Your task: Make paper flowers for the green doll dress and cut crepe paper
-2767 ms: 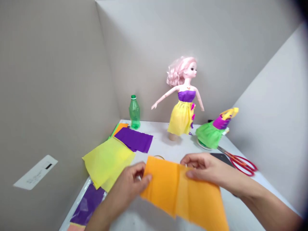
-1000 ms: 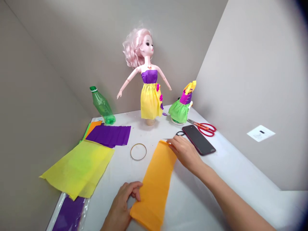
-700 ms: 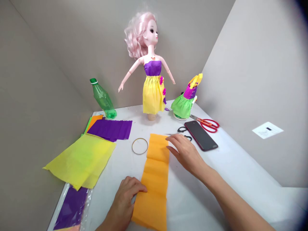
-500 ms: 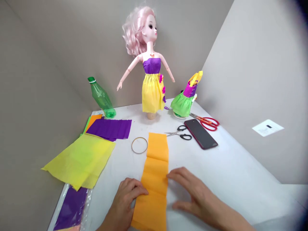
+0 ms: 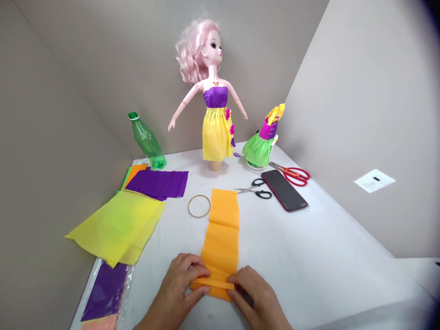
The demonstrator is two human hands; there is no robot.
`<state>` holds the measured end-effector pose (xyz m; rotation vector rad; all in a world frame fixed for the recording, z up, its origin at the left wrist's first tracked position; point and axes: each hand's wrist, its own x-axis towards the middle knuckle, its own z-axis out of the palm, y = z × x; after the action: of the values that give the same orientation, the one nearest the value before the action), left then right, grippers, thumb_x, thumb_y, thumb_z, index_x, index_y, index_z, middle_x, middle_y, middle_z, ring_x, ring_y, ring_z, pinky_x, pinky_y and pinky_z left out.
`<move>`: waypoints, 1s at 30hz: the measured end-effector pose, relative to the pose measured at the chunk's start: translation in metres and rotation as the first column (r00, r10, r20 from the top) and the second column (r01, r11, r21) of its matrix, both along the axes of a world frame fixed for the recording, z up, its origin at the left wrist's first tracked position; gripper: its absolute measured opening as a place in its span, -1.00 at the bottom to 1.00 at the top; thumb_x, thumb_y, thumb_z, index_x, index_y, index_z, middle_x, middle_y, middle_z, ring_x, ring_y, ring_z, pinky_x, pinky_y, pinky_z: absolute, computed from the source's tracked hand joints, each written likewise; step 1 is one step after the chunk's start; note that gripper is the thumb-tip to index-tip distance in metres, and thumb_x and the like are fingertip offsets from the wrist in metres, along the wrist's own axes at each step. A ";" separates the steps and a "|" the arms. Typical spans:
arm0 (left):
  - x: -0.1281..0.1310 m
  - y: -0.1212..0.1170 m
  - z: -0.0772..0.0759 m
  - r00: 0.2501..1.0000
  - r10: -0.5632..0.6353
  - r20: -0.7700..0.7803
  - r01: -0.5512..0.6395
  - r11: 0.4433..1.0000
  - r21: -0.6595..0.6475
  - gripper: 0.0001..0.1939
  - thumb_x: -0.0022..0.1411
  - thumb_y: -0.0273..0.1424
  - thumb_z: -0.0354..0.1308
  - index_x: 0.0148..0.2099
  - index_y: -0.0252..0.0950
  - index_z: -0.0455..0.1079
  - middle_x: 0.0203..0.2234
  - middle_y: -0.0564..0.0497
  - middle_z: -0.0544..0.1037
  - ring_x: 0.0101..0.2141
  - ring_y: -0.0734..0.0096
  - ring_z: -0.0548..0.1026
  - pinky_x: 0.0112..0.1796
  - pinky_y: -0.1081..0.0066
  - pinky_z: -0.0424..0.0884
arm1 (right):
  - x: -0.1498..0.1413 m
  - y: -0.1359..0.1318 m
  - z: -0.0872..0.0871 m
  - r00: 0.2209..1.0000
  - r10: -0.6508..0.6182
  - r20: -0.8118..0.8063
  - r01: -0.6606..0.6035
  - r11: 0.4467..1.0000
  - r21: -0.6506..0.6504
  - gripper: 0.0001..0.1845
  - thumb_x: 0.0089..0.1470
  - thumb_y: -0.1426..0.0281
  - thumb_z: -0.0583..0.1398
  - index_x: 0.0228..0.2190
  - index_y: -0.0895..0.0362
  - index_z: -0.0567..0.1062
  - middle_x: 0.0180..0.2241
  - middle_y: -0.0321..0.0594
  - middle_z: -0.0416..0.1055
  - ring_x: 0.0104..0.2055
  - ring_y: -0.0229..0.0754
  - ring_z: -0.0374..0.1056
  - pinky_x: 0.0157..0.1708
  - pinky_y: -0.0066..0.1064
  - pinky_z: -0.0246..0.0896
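Note:
A long orange strip of crepe paper (image 5: 222, 238) lies on the white table, running away from me, with a crease across its far part. Its near end is folded up into a narrow raised band between my hands. On the left edge, my left hand (image 5: 182, 286) pinches the fold between thumb and fingers. At the right edge my right hand (image 5: 256, 293) grips the other end of the same fold. A thin gold bangle-like ring (image 5: 199, 206) lies left of the strip, and small black-handled scissors (image 5: 256, 189) lie right of its far end.
A doll (image 5: 216, 96) in a purple and yellow dress stands at the back. Around it are a green bottle (image 5: 147, 140), a small green dress (image 5: 259, 146), red scissors (image 5: 292, 174) and a phone (image 5: 284, 190). Yellow sheets (image 5: 120, 224) and purple paper (image 5: 161, 183) lie left.
My right hand has come down to the strip's near right edge and closed on it. The near end, flat before, is now folded up. The view has shifted slightly.

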<state>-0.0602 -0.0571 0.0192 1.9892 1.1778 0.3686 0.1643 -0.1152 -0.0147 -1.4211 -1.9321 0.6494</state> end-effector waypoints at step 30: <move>0.013 -0.011 -0.013 0.970 0.205 -0.128 -0.203 0.979 0.024 -0.71 0.44 -0.28 -0.19 -0.19 -0.21 0.33 -0.36 0.01 0.48 -0.29 0.26 0.45 -0.23 0.30 0.34 | -0.005 0.004 0.010 0.951 -0.172 0.257 0.160 0.985 0.066 -0.71 0.29 0.38 -0.01 -0.46 0.06 0.37 -0.51 -0.29 0.39 -0.49 -0.22 0.36 -0.50 -0.45 0.18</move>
<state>-0.0470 -0.0681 0.0057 1.9303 1.4721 0.3528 0.1590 -0.1112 -0.0043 -1.6899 -1.9811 0.3522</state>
